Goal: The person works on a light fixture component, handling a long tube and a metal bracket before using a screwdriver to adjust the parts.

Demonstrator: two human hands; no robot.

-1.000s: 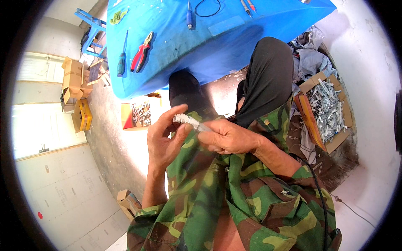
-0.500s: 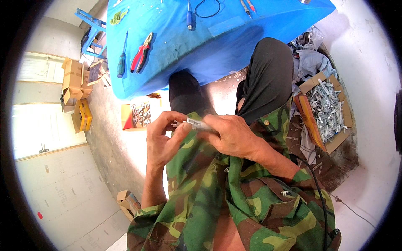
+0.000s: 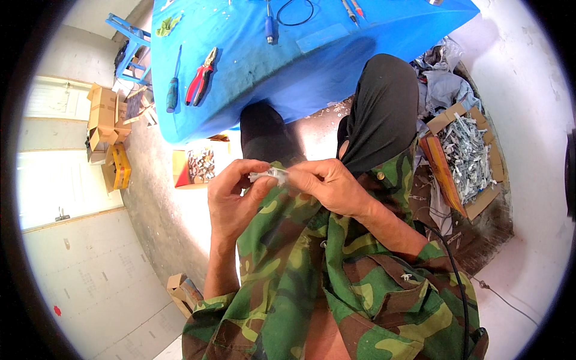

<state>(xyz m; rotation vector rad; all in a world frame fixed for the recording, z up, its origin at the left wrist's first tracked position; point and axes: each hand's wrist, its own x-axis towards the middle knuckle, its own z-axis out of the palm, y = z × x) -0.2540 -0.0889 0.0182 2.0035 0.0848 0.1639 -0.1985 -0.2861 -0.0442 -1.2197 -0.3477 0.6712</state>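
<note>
Both of my hands meet over my lap on a small white plastic part [image 3: 268, 176]. My left hand [image 3: 234, 201] pinches its left end between thumb and fingers. My right hand [image 3: 327, 186] grips its right end, and most of that end is hidden by the fingers. Below the hands lie my camouflage shirt and my black trousers [image 3: 384, 108].
A blue table [image 3: 288, 60] stands ahead with red-handled pliers [image 3: 201, 77], a blue-handled screwdriver [image 3: 173, 90] and other tools. A cardboard box of white parts [image 3: 468, 153] sits at my right. A small box of parts [image 3: 198, 165] is on the floor at left, with cardboard boxes [image 3: 105, 126] farther left.
My hands have shifted slightly and the white part has turned from slanted to nearly level between them. Both hands keep hold of it.
</note>
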